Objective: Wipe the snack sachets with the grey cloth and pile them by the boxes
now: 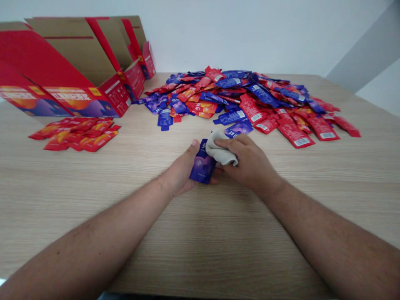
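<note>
Fingers of the left hand (213, 181) pinch a purple sachet (202, 164) against the thumb, above the table. Right-hand (248, 161) fingers curl narrowly around a gray cloth (221, 150) pressed onto the sachet. The table edge (200, 291) lies well behind them. A sachet heap (237, 98) sits just ahead, with red sachets (75, 134) and cartons (68, 75) off left.

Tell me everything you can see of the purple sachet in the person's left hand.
The purple sachet is a flat, glossy pouch, apparently foil-like plastic, with a pale round emblem and faint small print on its face. It looks intact and slightly creased, and is tilted, with its lower end toward the person. The left hand grips its side, while a crumpled grey cloth under the right hand covers its upper corner.
</note>
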`<state>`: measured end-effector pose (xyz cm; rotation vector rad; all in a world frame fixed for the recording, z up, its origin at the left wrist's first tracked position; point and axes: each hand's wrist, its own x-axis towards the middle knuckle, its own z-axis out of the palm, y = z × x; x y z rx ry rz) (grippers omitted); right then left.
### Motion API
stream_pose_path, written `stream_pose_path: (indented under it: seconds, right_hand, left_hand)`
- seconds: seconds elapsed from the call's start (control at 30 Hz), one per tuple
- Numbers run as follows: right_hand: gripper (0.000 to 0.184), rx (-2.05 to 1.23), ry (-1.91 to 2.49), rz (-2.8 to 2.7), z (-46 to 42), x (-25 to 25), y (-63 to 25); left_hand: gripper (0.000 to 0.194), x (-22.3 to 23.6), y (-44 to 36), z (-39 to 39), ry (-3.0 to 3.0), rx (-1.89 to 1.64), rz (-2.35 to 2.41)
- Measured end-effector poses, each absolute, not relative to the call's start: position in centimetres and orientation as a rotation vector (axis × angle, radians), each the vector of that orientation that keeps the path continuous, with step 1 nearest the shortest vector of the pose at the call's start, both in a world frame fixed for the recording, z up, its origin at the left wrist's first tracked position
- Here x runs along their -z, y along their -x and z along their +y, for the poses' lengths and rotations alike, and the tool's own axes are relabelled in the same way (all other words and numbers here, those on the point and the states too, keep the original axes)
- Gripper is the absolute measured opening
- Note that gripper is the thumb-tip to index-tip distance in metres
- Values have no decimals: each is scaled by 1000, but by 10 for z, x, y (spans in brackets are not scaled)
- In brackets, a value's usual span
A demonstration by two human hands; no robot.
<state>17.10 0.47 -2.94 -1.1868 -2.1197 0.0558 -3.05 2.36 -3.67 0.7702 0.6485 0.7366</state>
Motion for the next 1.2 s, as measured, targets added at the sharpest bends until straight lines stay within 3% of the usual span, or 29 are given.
stream_pose_path:
  seconds: [1.2]
  right_hand:
    - [53,-152,1135,-2218,4,26,-171]
  left_hand:
    - [67,36,31,24,-778,-791,606]
